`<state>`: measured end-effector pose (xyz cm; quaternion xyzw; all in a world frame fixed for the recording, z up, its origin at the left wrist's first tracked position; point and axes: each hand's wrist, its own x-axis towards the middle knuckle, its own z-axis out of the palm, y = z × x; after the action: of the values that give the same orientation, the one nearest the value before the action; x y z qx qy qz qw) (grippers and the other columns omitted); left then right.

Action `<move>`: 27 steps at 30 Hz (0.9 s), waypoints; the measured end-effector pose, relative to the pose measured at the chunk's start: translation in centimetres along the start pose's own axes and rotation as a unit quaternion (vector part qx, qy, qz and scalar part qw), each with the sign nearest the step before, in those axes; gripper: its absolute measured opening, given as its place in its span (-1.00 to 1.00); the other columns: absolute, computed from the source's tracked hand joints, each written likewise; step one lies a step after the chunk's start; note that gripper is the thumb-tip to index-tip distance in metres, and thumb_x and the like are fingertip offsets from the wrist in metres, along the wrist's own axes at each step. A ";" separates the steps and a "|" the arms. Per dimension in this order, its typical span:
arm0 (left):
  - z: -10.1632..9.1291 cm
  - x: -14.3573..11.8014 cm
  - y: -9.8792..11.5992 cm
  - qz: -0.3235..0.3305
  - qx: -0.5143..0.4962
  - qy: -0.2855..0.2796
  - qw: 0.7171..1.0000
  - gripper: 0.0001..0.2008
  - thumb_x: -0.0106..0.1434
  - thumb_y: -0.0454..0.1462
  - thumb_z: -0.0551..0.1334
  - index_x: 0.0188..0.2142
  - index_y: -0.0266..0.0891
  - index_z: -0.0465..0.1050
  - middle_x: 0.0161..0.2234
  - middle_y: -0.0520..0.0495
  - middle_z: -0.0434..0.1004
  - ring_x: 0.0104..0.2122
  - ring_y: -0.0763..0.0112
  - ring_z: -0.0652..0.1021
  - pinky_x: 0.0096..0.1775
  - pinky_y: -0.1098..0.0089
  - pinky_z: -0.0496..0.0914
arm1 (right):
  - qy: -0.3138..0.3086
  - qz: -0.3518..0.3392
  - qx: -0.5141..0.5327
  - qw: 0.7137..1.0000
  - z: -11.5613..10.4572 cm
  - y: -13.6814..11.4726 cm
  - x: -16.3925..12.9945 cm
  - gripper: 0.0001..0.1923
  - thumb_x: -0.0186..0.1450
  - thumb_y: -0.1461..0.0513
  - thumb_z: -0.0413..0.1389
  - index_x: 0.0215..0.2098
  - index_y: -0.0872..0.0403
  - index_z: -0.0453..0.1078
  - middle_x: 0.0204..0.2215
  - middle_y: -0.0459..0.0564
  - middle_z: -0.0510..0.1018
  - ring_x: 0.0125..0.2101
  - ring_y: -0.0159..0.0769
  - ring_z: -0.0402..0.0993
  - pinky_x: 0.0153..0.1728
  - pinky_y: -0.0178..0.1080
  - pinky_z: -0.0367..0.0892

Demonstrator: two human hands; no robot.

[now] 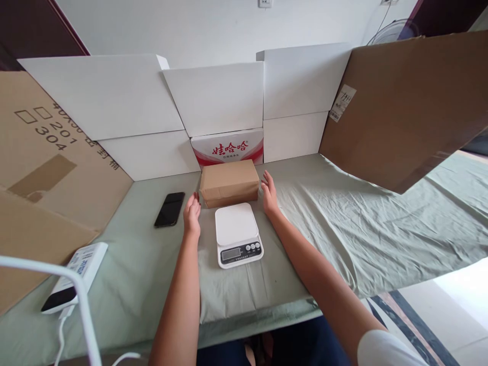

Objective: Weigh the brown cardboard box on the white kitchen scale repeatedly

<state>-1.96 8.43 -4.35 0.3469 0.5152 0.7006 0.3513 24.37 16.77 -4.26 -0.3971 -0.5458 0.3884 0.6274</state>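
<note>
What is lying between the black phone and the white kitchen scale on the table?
In the head view, the left hand lies between the black phone and the white scale, over the green cloth.

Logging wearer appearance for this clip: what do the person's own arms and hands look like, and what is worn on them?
Both forearms are bare down to the left hand and right hand. No gloves, watch, rings or bracelets show. The only clothing visible on the arms is a white short sleeve at the right upper arm; the left arm's sleeve is out of frame.
</note>
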 end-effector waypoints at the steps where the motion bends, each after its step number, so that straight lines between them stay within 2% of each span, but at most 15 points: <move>1: 0.1 0.0 0.0 -0.004 -0.004 -0.001 1.000 -0.38 0.24 -0.05 0.21 0.26 -0.16 0.38 0.35 -0.23 0.31 0.34 0.15 0.32 0.31 0.16 0.19 | -0.016 -0.002 -0.001 1.000 0.1 -0.1 0.0 -0.25 0.35 -0.07 -0.02 0.42 0.03 0.07 0.43 0.12 0.16 0.34 -0.04 0.24 0.34 0.07 0.16; 4: 0.4 -0.1 -0.2 -0.007 -0.004 -0.010 1.000 -0.38 0.24 -0.01 0.21 0.24 -0.16 0.41 0.34 -0.23 0.32 0.34 0.13 0.32 0.31 0.14 0.19 | -0.062 -0.004 -0.007 0.998 0.2 -0.6 -0.1 -0.25 0.35 -0.06 -0.03 0.44 0.02 0.04 0.43 0.11 0.18 0.36 -0.06 0.22 0.35 0.07 0.16; 8: 0.6 -0.3 -0.6 -0.010 0.000 -0.041 0.999 -0.36 0.23 0.00 0.23 0.24 -0.20 0.41 0.32 -0.23 0.35 0.33 0.12 0.34 0.31 0.15 0.19 | -0.105 -0.016 -0.020 0.994 0.3 -1.6 -0.4 -0.29 0.35 0.00 -0.01 0.43 0.00 0.09 0.42 0.00 0.20 0.41 -0.08 0.11 0.41 0.06 0.06; 12: 0.6 -0.5 -0.6 0.010 0.009 -0.053 0.999 -0.34 0.20 0.01 0.27 0.23 -0.20 0.43 0.31 -0.22 0.37 0.34 0.09 0.32 0.33 0.12 0.16 | -0.120 -0.020 -0.031 0.992 0.5 -2.4 -0.7 -0.27 0.35 0.01 0.00 0.45 -0.01 0.05 0.41 -0.04 0.23 0.42 -0.10 0.09 0.44 0.05 -0.01; 16: 0.4 -1.3 -0.1 0.064 0.002 -0.038 0.997 -0.33 0.16 -0.03 0.30 0.23 -0.25 0.44 0.29 -0.25 0.39 0.34 0.04 0.32 0.34 0.09 0.15 | -0.122 -0.063 -0.034 0.990 0.6 -2.8 -1.1 -0.20 0.37 -0.07 0.00 0.48 -0.02 -0.07 0.47 -0.01 0.08 0.46 -0.11 -0.03 0.45 0.02 -0.07; 21: -0.2 -4.1 0.5 0.115 -0.004 -0.008 0.993 -0.39 0.20 -0.08 0.29 0.20 -0.27 0.46 0.22 -0.27 0.48 0.27 0.04 0.42 0.30 0.09 0.24 | -0.117 -0.128 -0.083 0.981 -0.6 -3.9 -2.5 -0.09 0.36 -0.20 0.01 0.50 -0.01 -0.16 0.46 0.10 0.03 0.46 -0.01 -0.07 0.45 0.07 -0.10; 27: -1.5 -8.9 0.7 0.112 0.038 0.006 0.993 -0.41 0.21 -0.05 0.28 0.17 -0.26 0.49 0.17 -0.28 0.52 0.24 0.00 0.45 0.27 0.07 0.29 | -0.117 -0.126 -0.110 0.979 -3.5 -5.3 -7.0 -0.08 0.34 -0.23 0.03 0.50 -0.11 -0.20 0.41 0.11 0.07 0.44 0.04 -0.05 0.43 0.14 -0.04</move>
<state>1.25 -0.01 -5.14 0.4112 0.5011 0.7176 0.2547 27.46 8.06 -2.31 -0.3436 -0.7004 0.2876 0.5556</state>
